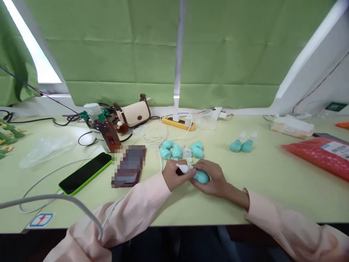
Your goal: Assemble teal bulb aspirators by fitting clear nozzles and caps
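Note:
My left hand point(176, 175) is closed on a white nozzle piece point(184, 168), pinched between thumb and fingers. Against its right side, my right hand point(214, 178) wraps round a glossy turquoise bulb point(202, 177). The nozzle and the bulb meet at my fingertips; whether they are joined is hidden. Just beyond my hands lie several loose turquoise bulbs point(176, 151) with small translucent pieces point(187, 153) among them. Two turquoise bulbs with clear tips point(247, 146) stand farther right on the table.
On the pale green table point(267, 182) are a green-edged phone point(85, 173), a dark red phone point(130, 165), a brown bottle point(106, 134) and a cream bag point(136, 114). A yellow power strip point(178, 123) lies at the back, a red package point(320, 154) right. White cables cross the left side.

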Action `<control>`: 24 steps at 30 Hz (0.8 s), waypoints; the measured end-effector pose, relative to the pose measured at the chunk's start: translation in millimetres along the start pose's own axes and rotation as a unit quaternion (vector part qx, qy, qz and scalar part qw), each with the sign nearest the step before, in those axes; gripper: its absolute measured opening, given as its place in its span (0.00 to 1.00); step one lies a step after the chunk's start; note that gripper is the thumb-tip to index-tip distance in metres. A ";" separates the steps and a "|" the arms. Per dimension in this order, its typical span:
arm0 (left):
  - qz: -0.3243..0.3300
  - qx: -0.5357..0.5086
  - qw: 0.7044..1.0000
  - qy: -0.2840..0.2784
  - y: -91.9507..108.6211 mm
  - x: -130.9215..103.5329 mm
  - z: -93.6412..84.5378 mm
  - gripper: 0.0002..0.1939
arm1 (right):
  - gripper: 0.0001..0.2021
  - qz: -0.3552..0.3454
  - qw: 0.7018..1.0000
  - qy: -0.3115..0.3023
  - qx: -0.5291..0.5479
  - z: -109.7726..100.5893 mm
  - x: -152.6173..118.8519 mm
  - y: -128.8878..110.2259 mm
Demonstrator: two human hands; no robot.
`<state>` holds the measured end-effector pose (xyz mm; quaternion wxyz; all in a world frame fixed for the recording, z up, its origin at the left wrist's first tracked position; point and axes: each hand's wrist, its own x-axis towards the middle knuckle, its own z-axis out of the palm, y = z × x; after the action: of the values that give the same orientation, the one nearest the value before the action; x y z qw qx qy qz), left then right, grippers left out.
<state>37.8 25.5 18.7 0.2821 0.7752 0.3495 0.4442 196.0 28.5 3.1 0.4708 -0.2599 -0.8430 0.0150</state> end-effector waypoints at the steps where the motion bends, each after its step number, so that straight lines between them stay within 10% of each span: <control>1: -0.009 -0.018 1.000 -0.010 -1.2 -0.3 -1.2 0.17 | 0.09 0.012 1.000 -0.013 -0.010 2.8 1.1 -1.2; 10: -0.099 -0.177 0.979 -0.016 -14.1 13.3 -15.4 0.23 | 0.03 0.089 0.996 0.003 0.011 34.4 19.9 -7.9; 18: -0.194 -0.282 0.924 -0.171 -14.9 9.3 -26.3 0.18 | 0.03 0.069 0.993 -0.013 0.091 23.4 15.2 -25.9; 24: -0.220 -0.325 0.904 -0.169 -11.8 15.9 -34.0 0.25 | 0.08 0.113 0.989 -0.021 0.095 9.3 26.1 -14.4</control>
<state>9.9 49.4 32.8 0.6640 0.6069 0.2944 0.3225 171.5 29.9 22.3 0.4712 -0.3067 -0.8126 0.1536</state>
